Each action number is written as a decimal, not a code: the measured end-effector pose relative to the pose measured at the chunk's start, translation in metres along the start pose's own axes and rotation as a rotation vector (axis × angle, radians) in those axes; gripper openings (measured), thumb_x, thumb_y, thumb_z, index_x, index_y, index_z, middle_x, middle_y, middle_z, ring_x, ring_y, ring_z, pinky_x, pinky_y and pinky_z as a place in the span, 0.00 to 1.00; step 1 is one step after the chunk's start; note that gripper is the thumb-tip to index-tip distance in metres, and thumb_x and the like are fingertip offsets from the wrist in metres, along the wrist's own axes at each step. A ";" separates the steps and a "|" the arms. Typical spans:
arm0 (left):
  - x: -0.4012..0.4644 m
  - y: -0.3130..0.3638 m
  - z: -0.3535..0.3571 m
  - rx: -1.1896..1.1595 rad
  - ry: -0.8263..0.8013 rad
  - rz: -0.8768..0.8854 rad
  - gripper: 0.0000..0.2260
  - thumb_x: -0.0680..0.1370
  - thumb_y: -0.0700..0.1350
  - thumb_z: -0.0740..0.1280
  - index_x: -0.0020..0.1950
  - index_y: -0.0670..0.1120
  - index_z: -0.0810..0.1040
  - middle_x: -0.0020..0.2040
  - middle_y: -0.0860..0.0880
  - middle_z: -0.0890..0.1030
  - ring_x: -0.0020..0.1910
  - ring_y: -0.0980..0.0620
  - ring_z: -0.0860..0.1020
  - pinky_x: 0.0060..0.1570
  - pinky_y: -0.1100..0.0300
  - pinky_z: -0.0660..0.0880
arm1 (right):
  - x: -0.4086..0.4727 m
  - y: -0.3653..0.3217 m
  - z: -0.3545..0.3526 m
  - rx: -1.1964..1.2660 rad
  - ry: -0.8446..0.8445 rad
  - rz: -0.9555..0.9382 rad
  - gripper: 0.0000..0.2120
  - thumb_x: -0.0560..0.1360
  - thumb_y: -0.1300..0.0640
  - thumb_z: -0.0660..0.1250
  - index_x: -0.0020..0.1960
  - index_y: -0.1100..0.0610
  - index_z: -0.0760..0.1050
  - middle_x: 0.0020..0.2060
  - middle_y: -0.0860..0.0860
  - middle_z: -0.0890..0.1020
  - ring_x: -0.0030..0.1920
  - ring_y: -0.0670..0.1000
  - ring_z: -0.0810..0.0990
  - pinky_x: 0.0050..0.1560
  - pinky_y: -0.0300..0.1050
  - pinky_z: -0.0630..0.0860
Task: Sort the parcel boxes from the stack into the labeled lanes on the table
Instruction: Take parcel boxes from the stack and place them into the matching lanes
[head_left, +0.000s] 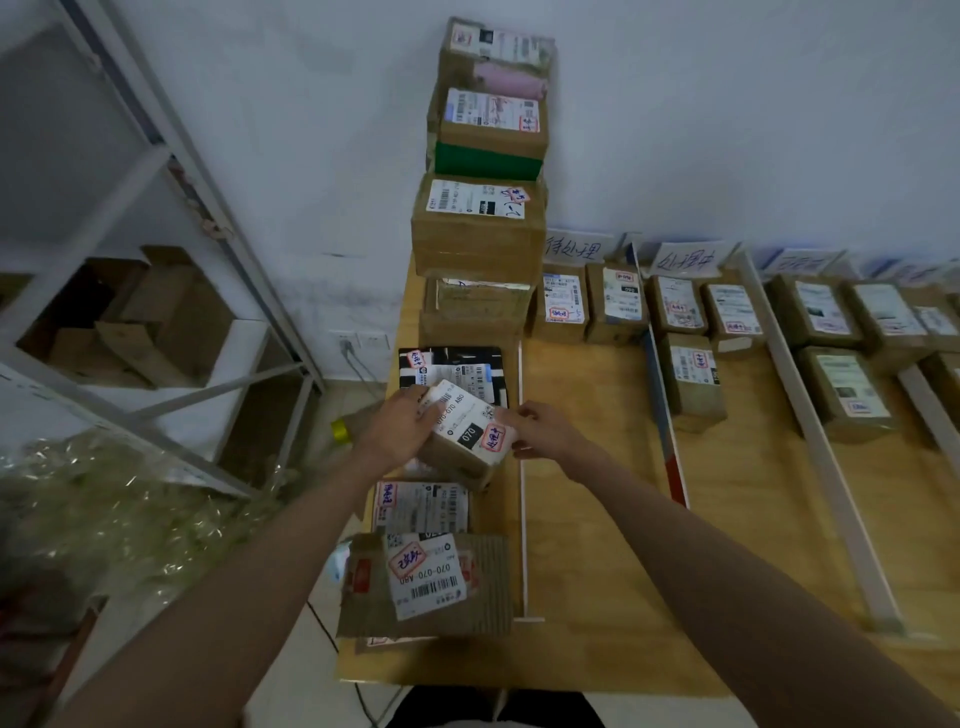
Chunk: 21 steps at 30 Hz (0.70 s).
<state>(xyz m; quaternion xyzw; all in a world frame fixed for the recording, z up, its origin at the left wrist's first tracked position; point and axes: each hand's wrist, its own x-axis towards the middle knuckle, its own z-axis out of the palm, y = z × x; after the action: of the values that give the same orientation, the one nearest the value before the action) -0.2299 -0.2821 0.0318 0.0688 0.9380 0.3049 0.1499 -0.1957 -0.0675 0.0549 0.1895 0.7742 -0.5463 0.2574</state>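
Parcels are still waiting at centre frame; a tall stack (485, 171) is standing at the table's (597, 545) far edge; below it, the left hand (402, 431) and right hand (540, 434) are gripping one small box (467, 436) from either side; to the right, sorted boxes (691, 322) are already filling the labeled lanes (753, 441), so much is remaining.

Two bare hands are in view, the left hand (402, 426) and the right hand (540, 434), both gripping one small brown cardboard parcel box (467, 441). The tall far stack (485, 171) comprises at least four cardboard boxes. Three handwritten white paper lane signs (574, 248) are legible. Three white divider strips (522, 467) separate the lanes.
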 end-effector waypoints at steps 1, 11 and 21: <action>0.001 0.003 -0.006 -0.004 -0.019 0.039 0.17 0.83 0.54 0.58 0.66 0.45 0.72 0.57 0.45 0.78 0.51 0.50 0.77 0.43 0.59 0.73 | -0.001 -0.002 -0.004 -0.036 -0.014 -0.006 0.22 0.78 0.44 0.67 0.61 0.60 0.73 0.52 0.54 0.83 0.52 0.52 0.82 0.51 0.46 0.81; 0.008 0.051 -0.033 0.021 -0.043 0.215 0.19 0.83 0.53 0.60 0.71 0.46 0.71 0.60 0.46 0.79 0.53 0.53 0.77 0.50 0.58 0.74 | -0.028 -0.017 -0.022 -0.122 0.017 -0.063 0.16 0.80 0.49 0.64 0.54 0.61 0.80 0.54 0.55 0.84 0.54 0.51 0.82 0.59 0.49 0.79; 0.007 0.118 0.007 0.426 0.045 0.429 0.21 0.84 0.55 0.51 0.69 0.44 0.71 0.63 0.46 0.74 0.58 0.46 0.76 0.56 0.52 0.74 | -0.073 0.028 -0.086 -0.060 0.381 -0.003 0.17 0.80 0.47 0.63 0.47 0.60 0.80 0.44 0.52 0.85 0.42 0.50 0.83 0.50 0.50 0.82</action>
<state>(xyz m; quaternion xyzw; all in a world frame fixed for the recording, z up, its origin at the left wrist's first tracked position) -0.2301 -0.1817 0.0942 0.2886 0.9479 0.1277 0.0435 -0.1384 0.0217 0.1012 0.2806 0.8252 -0.4776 0.1106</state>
